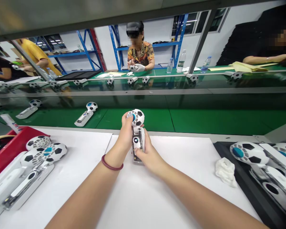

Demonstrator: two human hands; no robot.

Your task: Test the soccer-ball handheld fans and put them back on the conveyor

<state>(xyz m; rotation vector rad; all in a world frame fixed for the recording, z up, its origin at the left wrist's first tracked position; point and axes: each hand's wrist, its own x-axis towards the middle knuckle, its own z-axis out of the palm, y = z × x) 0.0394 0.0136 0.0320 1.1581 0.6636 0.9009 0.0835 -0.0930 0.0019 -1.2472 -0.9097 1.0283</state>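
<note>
The fan (137, 135) is held upright above the white mat (176, 165), just short of the green belt (205, 119). Its long axis runs away from the body: football head at the far end, handle at the near end. The left hand (125, 133) is closed on the head and neck from the left side. The right hand (146, 152) is closed around the handle from below and right, its thumb resting on the lit panel. Both hands are in contact with the fan.
</note>
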